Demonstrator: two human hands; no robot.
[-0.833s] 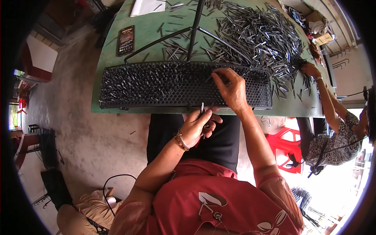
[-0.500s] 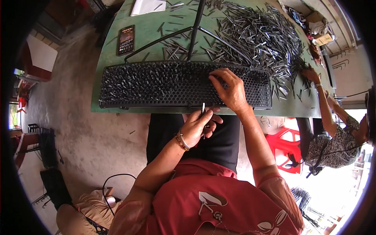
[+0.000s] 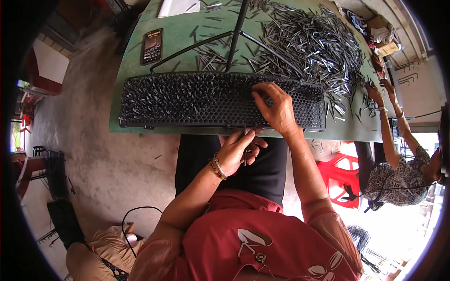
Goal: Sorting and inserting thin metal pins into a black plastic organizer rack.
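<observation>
A long black perforated rack (image 3: pixel 307 105) lies along the table's near edge. Dark metal strips (image 3: pixel 164 100) stand packed in its holes on the left; rows of bare holes show toward the right. Over the rack's right-of-centre part, my right hand (image 3: pixel 279 107) is closed with fingertips down at the holes; whatever they pinch is hidden. Just below the front rim, my left hand (image 3: pixel 238 151) is closed on thin metal strips (image 3: pixel 245 160), which poke out between thumb and fingers.
A large heap of loose metal strips (image 3: pixel 318 44) covers the table's (image 3: pixel 129 65) right side. Black rods (image 3: pixel 234 42) rise behind the rack. A phone (image 3: pixel 152 46) and white paper (image 3: pixel 178 8) lie at left. A co-worker's hands (image 3: pixel 377 91) reach in at right, near a red stool (image 3: pixel 335 175).
The pale strip end sticking up from my left hand has tipped down out of plain sight. My right hand has barely shifted. The co-worker's second hand has risen to the table edge.
</observation>
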